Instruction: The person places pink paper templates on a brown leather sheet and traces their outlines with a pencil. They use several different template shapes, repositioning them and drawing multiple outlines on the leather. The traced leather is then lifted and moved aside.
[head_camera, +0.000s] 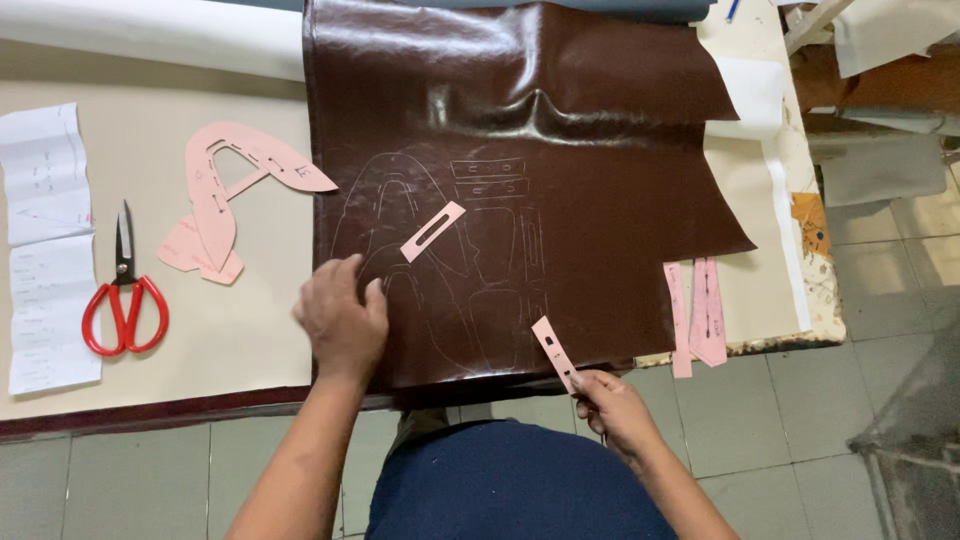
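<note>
- Head view: we see the worktop (230, 330) carrying everything, and its near edge lies just under the hem of the brown leather sheet (560, 130); our worry is that the hem overhangs a little, so a tug could drag the sheet towards us.
- That leather sheet is rumpled into a ridge near its far end, and faint traced outlines cover its middle. If the ridge spreads forward, we judge any new outline would come out skewed against the ones already drawn.
- Our left hand (342, 318) rests flat on the sheet's near left part, fingers spread and holding nothing. Should it lift, the leather is free to slide.
- The large pink shoe-upper pattern (235, 185) lies on the bare worktop, left of the leather and well apart from both hands.
- Red-handled scissors (125, 295) lie further left beside white paper sheets (45, 250), blades shut; a careless reach could meet them.
- Two pink strips (698, 312) sit at the right edge and could fall off.
- A slotted pink strip (433, 231) lies loose on the leather; a nudge would shift it.
- Our right hand (610, 405) has its grip pinching a small pink pattern strip (553, 350) at the leather's near edge; held only by one end, it may pivot.
</note>
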